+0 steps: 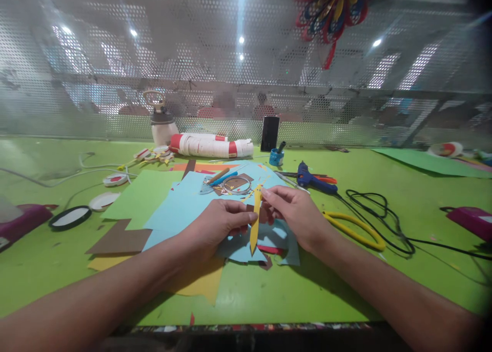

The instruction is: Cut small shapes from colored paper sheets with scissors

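Note:
Over the paper pile, a narrow yellow paper strip (254, 229) with a pointed lower end hangs between my two hands. My left hand (225, 220) is closed, its thumb pressed on the strip's middle. A small brown patch, apparently paper, shows behind the strip at those fingertips. My right hand (288, 208) pinches the strip near its top end; some of its fingers are hidden behind. Below lie cut light blue paper sheets (172, 206) with scraps on them. Beyond my hands, a ring-shaped object (237, 184) and a blue pen (223, 177) rest on the blue paper.
To the right lie a blue glue gun (315, 180), its black cord (388, 216) and yellow-handled scissors (355, 231). A blue jar (276, 157), a phone (270, 133) and a stack of white paper cups (211, 146) stand or lie behind. A black-rimmed disc (69, 218) is at left.

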{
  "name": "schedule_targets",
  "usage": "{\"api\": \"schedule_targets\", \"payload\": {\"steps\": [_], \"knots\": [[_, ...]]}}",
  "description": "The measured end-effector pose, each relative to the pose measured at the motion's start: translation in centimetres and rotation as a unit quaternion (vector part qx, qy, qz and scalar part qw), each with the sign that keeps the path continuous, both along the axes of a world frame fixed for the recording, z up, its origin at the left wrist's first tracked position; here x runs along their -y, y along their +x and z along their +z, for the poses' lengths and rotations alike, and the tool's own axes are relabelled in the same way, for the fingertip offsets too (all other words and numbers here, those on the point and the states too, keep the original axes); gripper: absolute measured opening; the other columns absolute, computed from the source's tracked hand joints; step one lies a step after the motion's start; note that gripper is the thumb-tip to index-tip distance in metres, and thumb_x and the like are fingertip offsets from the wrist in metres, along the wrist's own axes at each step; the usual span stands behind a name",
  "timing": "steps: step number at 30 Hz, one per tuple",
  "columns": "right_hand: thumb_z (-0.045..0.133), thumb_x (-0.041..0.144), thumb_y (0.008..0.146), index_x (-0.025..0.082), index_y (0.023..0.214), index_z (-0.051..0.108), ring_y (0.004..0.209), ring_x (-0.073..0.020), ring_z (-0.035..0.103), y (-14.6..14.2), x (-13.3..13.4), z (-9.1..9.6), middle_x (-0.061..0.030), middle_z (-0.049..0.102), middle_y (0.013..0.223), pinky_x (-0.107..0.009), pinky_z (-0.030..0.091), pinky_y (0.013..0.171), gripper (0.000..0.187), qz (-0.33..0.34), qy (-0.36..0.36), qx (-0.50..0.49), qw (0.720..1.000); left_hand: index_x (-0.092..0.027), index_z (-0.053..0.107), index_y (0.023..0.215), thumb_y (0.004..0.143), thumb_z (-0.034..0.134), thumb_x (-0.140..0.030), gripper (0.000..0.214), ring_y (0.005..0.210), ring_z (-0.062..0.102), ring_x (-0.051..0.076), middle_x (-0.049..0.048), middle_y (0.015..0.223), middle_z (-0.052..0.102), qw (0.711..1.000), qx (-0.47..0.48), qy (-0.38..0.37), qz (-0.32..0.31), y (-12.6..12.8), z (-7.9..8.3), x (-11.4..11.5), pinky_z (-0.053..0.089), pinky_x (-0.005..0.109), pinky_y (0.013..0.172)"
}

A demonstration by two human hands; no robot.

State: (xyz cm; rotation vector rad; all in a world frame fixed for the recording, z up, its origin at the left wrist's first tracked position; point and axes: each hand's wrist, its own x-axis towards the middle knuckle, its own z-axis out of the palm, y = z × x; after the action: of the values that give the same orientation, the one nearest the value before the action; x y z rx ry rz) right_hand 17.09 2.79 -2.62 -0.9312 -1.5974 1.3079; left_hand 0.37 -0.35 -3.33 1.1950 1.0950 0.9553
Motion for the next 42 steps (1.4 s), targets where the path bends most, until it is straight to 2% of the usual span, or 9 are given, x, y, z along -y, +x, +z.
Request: {"api": "schedule_targets", "payload": {"steps": [2, 6, 11, 18, 21, 30, 36, 42], "knots": [[0.061, 0.044, 0.082, 0.017, 0.069, 0.06, 0.055, -0.011, 0.052, 0.08, 0.08, -0.02, 0.0008, 0.061, 0.061, -0.026, 0.043, 0.056, 0.03, 0.008, -0.014, -0.01, 1.0, -0.013, 0.062, 0.063, 0.068, 0.074, -0.035, 0.025, 0.049, 0.034, 0.007, -0.0021, 0.054, 0.046, 1.0, 0.011, -0.001, 0.007, -0.05, -0.13, -0.08, 0.021, 0.022, 0.047], [0.064, 0.039, 0.078, 0.015, 0.073, 0.063, 0.057, -0.0104, 0.052, 0.08, 0.54, 0.07, 0.0013, 0.06, 0.063, -0.025, 0.043, 0.058, 0.024, 0.03, -0.008, 0.043, 0.999, -0.012, 0.063, 0.068, 0.068, 0.073, -0.033, 0.023, 0.052, 0.037, 0.007, -0.0015, 0.058, 0.049, 0.999, 0.03, 0.004, 0.01, -0.09, -0.31, -0.24, 0.024, 0.021, 0.049], [0.066, 0.031, 0.072, 0.016, 0.071, 0.062, 0.056, -0.0105, 0.051, -0.04, 0.74, 0.09, 0.0037, 0.057, 0.059, -0.025, 0.042, 0.057, 0.015, 0.001, -0.012, 0.068, 0.998, -0.013, 0.062, 0.068, 0.069, 0.073, -0.034, 0.024, 0.05, 0.035, 0.006, -0.0034, 0.055, 0.046, 1.0, 0.021, 0.014, 0.001, -0.08, -0.2, -0.18, 0.022, 0.022, 0.048], [0.067, 0.032, 0.072, 0.017, 0.068, 0.061, 0.052, -0.0099, 0.049, 0.16, 0.4, 0.09, 0.004, 0.057, 0.057, -0.025, 0.04, 0.054, 0.017, -0.007, -0.006, 0.061, 0.998, -0.015, 0.06, 0.074, 0.062, 0.079, -0.036, 0.031, 0.052, 0.043, 0.008, -0.0022, 0.061, 0.053, 0.999, 0.027, 0.008, -0.039, 0.11, -0.02, -0.04, 0.03, 0.022, 0.05], [0.067, 0.032, 0.072, 0.017, 0.069, 0.063, 0.051, -0.0101, 0.049, 0.27, 0.25, 0.13, 0.0036, 0.057, 0.056, -0.025, 0.039, 0.053, 0.017, -0.007, -0.008, 0.07, 0.998, -0.015, 0.059, 0.076, 0.059, 0.081, -0.039, 0.036, 0.051, 0.045, 0.008, -0.0021, 0.06, 0.053, 0.999, 0.031, 0.002, -0.032, 0.16, -0.08, -0.04, 0.03, 0.022, 0.049], [0.07, 0.032, 0.068, 0.016, 0.069, 0.064, 0.049, -0.0088, 0.046, 0.21, 0.3, 0.22, 0.0035, 0.057, 0.057, -0.024, 0.037, 0.05, 0.018, -0.013, -0.028, 0.053, 0.998, -0.016, 0.056, 0.064, 0.056, 0.081, -0.039, 0.035, 0.051, 0.042, 0.008, -0.0027, 0.055, 0.051, 0.999, 0.0, 0.036, -0.021, 0.26, 0.17, -0.05, 0.029, 0.023, 0.05], [0.069, 0.031, 0.068, 0.017, 0.067, 0.063, 0.051, -0.0096, 0.048, 0.3, 0.2, 0.26, 0.0034, 0.058, 0.057, -0.025, 0.039, 0.051, 0.016, -0.011, -0.007, 0.062, 0.998, -0.017, 0.052, 0.06, 0.059, 0.079, -0.038, 0.034, 0.05, 0.043, 0.009, -0.0029, 0.054, 0.049, 0.999, 0.003, 0.028, -0.032, 0.34, 0.03, 0.08, 0.03, 0.024, 0.05], [0.069, 0.031, 0.069, 0.017, 0.069, 0.064, 0.051, -0.0096, 0.048, 0.12, 0.15, -0.03, 0.004, 0.058, 0.057, -0.025, 0.039, 0.052, 0.015, -0.004, -0.009, 0.059, 0.998, -0.017, 0.053, 0.064, 0.074, 0.068, -0.043, 0.032, 0.049, 0.038, 0.008, -0.0039, 0.054, 0.043, 0.999, -0.004, 0.024, -0.025, 0.05, -0.01, 0.06, 0.027, 0.023, 0.048]]}}
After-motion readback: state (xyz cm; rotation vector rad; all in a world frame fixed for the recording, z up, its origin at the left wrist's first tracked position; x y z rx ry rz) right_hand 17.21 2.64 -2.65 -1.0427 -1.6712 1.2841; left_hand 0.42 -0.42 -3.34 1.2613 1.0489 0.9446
